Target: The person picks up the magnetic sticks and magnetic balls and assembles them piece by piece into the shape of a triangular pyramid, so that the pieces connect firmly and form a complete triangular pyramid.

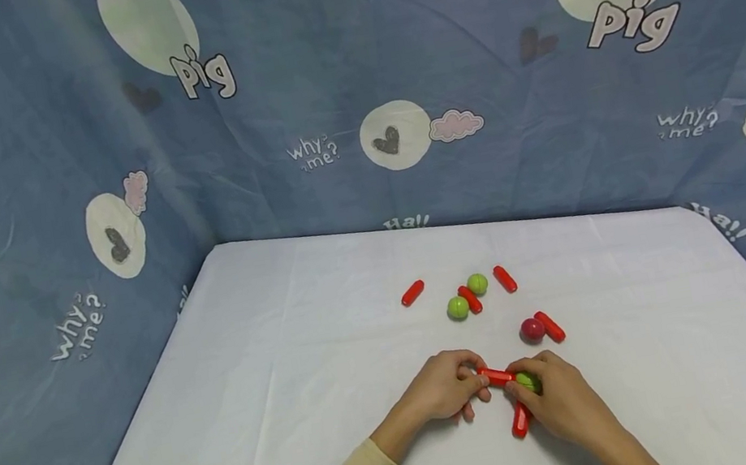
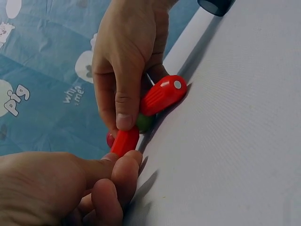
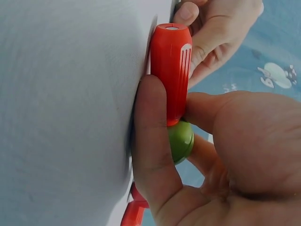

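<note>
In the head view my left hand pinches one end of a red plastic stick between thumb and finger. The stick's other end meets a green ball, which my right hand grips between thumb and fingers. A second red stick juts from that ball toward the near edge. In the right wrist view the second red stick touches the green ball, and fingers of my right hand lie along both. My right hand partly hides the ball in the left wrist view.
Farther back on the white table lie two green balls and several red sticks. A red ball touches another red stick just beyond my right hand. A blue printed curtain surrounds the table.
</note>
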Available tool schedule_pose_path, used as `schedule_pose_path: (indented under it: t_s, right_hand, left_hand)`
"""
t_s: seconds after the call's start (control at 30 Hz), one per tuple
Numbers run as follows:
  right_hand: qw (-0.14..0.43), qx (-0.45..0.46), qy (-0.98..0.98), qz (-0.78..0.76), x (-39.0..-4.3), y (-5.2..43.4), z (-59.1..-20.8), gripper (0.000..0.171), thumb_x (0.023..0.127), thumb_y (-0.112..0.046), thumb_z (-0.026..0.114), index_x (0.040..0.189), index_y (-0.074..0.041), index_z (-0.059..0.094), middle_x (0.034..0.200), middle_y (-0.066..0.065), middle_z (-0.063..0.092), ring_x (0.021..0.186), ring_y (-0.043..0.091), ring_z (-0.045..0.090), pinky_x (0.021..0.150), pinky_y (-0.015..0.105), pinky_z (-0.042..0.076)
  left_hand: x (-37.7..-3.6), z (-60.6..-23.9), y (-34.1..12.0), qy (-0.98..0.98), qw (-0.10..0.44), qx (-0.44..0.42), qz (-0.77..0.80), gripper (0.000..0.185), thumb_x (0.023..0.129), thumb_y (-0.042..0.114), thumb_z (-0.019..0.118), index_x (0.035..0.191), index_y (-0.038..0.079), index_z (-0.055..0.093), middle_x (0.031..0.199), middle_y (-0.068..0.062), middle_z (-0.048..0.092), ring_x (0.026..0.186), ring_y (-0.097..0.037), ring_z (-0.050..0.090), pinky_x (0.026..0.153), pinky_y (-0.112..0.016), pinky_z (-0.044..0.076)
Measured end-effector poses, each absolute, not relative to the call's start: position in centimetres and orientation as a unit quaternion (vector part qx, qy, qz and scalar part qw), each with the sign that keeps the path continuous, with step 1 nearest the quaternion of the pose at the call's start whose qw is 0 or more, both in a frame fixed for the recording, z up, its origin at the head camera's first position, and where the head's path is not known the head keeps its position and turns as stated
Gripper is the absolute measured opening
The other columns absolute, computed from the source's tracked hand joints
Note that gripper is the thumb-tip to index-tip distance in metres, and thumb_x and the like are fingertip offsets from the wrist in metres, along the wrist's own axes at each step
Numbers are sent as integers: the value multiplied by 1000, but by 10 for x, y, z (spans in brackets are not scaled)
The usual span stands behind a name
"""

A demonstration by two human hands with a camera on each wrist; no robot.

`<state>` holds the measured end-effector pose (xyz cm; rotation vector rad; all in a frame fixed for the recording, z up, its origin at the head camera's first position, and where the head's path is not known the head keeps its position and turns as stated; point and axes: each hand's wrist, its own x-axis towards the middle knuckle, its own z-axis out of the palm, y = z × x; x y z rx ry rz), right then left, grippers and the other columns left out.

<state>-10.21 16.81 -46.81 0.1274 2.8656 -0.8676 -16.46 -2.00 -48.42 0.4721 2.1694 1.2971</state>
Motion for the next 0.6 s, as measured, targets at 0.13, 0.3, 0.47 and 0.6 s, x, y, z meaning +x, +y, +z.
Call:
schedule_pose_path:
  t_s: [0.13,0.3,0.47,0.6]
  right_hand:
    - [81,53,954,-285,-103,168,-468,33,90,-30,78,117,-12,75,102,6,64,82,18,51,69,30,45]
    - [86,59,953,-285,-103,168,-468,33,91,-30,77,118,-12,75,104,7,64,83,19,52,70,31,47]
    - [82,59,953,-285,-102,169,-468,31,91,-30,77,117,-12,75,105,8,64,84,19,53,72,33,49]
    - [79,62,953,-286,-101,169,-468,31,91,-30,77,117,-13,75,106,8,65,85,19,54,77,38,53]
  left_hand:
    - [-165,-485,-20,806,285,179,487,11,101,13,64,112,10,66,71,6,72,42,-8,55,38,-21,41]
    - [-167,-485,-21,802,290,179,491,12,100,14,66,112,11,65,71,6,72,43,-8,56,39,-20,42]
    - [-168,-485,-23,796,296,179,498,14,99,14,67,113,12,65,72,5,73,44,-8,57,40,-21,45]
    - [-170,-484,-25,793,295,180,502,15,99,16,68,114,12,65,73,4,73,44,-9,57,41,-22,47]
